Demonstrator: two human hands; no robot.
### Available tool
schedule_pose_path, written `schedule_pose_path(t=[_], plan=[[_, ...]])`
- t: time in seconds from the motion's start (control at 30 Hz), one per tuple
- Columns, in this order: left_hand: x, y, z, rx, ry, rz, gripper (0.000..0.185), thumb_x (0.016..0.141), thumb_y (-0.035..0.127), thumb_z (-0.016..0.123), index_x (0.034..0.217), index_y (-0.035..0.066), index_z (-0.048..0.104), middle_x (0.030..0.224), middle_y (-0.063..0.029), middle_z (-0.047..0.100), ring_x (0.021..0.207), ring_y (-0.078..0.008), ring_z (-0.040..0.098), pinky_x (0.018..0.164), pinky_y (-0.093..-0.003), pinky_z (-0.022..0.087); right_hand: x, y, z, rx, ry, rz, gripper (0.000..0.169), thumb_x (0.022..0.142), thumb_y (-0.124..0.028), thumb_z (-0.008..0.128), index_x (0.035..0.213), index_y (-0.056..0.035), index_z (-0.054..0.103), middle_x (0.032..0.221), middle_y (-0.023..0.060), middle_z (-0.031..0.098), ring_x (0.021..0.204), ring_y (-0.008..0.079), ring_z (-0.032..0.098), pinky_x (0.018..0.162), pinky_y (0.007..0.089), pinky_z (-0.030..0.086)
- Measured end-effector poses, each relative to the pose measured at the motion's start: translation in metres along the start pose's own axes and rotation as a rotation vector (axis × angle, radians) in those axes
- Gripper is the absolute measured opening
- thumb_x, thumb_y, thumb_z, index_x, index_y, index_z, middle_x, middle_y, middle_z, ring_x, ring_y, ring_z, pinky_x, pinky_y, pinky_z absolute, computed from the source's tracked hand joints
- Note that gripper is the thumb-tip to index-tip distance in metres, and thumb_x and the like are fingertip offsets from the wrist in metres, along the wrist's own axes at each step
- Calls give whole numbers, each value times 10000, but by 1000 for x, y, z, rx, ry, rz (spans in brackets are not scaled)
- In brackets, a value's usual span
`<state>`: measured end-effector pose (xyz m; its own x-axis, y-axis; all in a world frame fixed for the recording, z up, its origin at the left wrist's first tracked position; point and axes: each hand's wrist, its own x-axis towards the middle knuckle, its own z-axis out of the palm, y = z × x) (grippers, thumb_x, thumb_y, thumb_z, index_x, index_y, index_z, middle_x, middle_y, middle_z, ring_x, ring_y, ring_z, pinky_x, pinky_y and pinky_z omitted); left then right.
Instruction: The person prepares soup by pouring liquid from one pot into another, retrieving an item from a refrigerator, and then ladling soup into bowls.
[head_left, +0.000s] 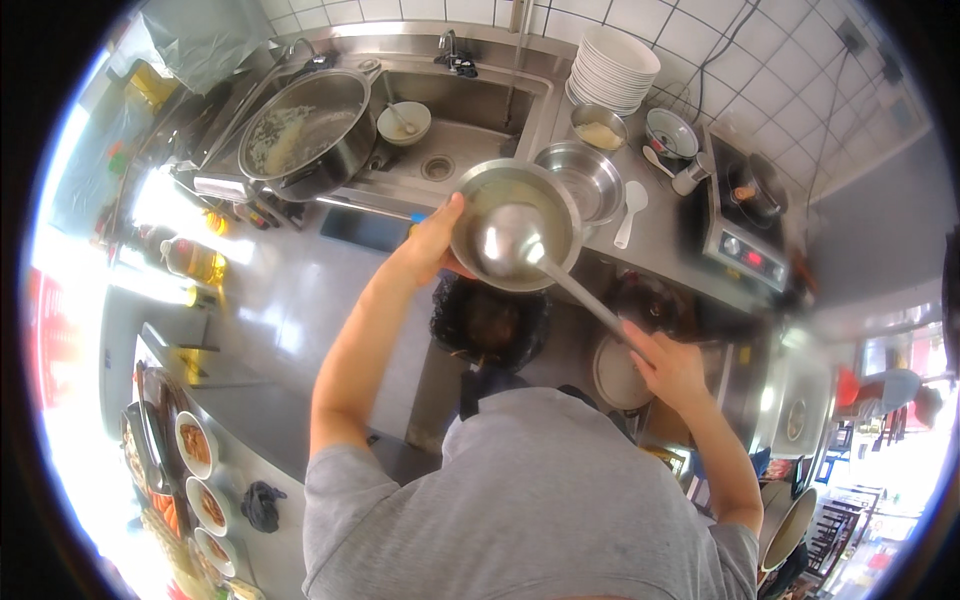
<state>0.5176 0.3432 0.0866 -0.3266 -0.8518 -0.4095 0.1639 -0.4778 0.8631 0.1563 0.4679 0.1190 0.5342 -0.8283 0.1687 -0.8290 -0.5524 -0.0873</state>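
My left hand (435, 238) grips the rim of a round stainless steel bowl (466, 259) from its left side. A cloudy, pale yellow-green liquid (501, 193) shows inside it. My right hand (667, 367) is closed around the long handle of a metal ladle (514, 232), whose round head is over the bowl and hides part of the liquid. Whether the ladle touches the liquid I cannot tell. The bowl is held up in front of the counter edge, beside an empty-looking steel pot (581, 178).
A large steel pot (300, 142) and a white bowl with a spoon (405, 124) are at the sink (480, 142). Stacked plates (613, 71), a white rice paddle (634, 210) and an induction cooker (742, 251) stand right. A black-lined bin (491, 322) is below.
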Motion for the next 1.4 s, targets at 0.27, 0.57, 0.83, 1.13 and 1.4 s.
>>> schedule_pose_path(t=[0.27,0.57,0.83,1.13,1.4], plan=[[-6,7,-5,99,140,42,566,955,516,300,1382,143,299,1242,-122,508,1057,-281,572,747,-485,550,-11,18,-6,245,86,100,533,744,-104,668,1251,-205,540,864,85,618,691,268,605,599,347,491],[3,-8,9,-53,147,138,565,971,396,347,1438,220,83,1342,-159,365,1092,-337,534,688,-444,577,34,-24,28,575,70,271,559,805,-127,634,1325,-153,432,1030,152,621,803,325,616,705,362,490],[4,-27,34,-101,407,164,553,953,460,381,1418,307,123,1293,-95,446,1021,-268,573,692,-397,526,-11,-46,6,761,-148,481,565,807,-129,639,1327,-121,419,1158,191,579,949,329,624,791,351,488],[-3,-27,41,-60,422,245,572,966,374,366,1443,282,65,1377,-141,305,1202,-321,413,672,-412,559,38,-54,18,687,45,348,560,782,-109,639,1310,-118,450,981,159,633,772,291,640,700,315,492],[-11,-26,23,-86,458,273,516,981,354,327,1444,253,122,1414,-170,248,1253,-355,352,651,-413,594,-3,-43,13,434,-77,226,530,807,-165,628,1310,-171,463,963,151,636,777,316,623,663,363,502]])
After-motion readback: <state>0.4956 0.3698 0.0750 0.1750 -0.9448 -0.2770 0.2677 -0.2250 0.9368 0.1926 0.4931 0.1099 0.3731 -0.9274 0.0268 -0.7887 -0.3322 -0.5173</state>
